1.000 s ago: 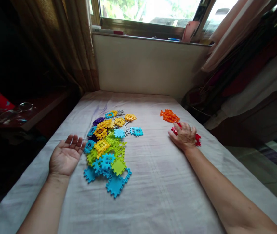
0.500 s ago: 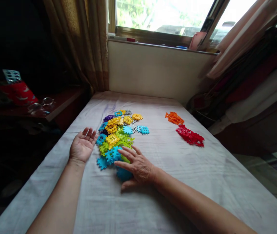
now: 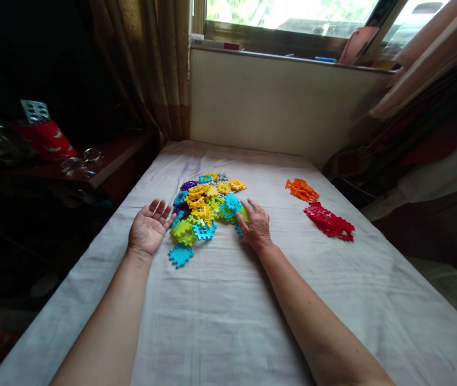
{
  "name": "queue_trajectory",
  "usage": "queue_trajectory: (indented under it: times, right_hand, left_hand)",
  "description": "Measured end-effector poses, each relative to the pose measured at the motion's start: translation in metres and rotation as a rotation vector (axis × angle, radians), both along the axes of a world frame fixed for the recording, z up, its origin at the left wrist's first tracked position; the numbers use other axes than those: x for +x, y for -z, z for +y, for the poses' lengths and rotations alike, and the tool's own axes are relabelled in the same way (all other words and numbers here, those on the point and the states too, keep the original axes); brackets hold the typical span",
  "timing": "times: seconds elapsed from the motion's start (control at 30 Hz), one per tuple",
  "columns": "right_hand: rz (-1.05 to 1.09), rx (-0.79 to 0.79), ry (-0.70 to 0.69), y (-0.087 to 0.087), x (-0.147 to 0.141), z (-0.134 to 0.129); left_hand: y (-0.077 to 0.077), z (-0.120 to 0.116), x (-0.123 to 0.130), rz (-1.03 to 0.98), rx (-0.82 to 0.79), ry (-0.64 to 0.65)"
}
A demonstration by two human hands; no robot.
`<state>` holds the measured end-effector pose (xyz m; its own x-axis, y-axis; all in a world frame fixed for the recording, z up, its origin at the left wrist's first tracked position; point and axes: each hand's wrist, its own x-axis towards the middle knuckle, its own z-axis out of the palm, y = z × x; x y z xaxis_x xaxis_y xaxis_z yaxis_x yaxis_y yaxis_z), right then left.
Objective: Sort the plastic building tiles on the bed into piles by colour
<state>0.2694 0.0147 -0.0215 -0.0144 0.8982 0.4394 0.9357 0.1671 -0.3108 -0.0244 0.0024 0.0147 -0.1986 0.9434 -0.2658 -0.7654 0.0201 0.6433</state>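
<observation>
Several yellow pieces [image 3: 200, 201], green pieces [image 3: 183, 231] and blue pieces lie heaped together, with purple pieces [image 3: 189, 185] and grey ones at the far side. My left hand [image 3: 148, 228] rests palm up at the heap's left edge, fingers slightly curled and holding nothing. At the heap's right side my right hand [image 3: 256, 223] is palm down with fingers apart, touching green and blue pieces [image 3: 232, 202]. A flat blue piece [image 3: 181, 255] lies nearest to me, just below the heap.
Orange pieces [image 3: 301, 190] and red pieces [image 3: 329, 221] form two piles on the right of the sheet-covered surface [image 3: 220, 321]. On the dark side table are a red container [image 3: 51, 140] and eyeglasses [image 3: 81, 162]. A curtain and window stand beyond; clothes hang at right.
My right hand has moved forward and to the right, and blue and green pieces have shifted that way. The near part of the heap is spread differently. The view has shifted slightly.
</observation>
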Motion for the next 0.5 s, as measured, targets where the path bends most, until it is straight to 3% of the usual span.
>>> queue_trajectory:
  times: [0.23, 0.4, 0.5]
  right_hand:
    - [-0.005, 0.203, -0.210, 0.003, -0.006, -0.034]
    - [-0.081, 0.186, -0.379, -0.003, -0.040, -0.059]
    - [-0.120, 0.165, -0.361, -0.005, -0.060, -0.060]
  left_hand:
    - [0.000, 0.000, 0.004, 0.032, -0.003, -0.034]
    - [0.001, -0.001, 0.008, 0.082, 0.014, -0.034]
    - [0.001, -0.001, 0.008, 0.094, 0.020, -0.031]
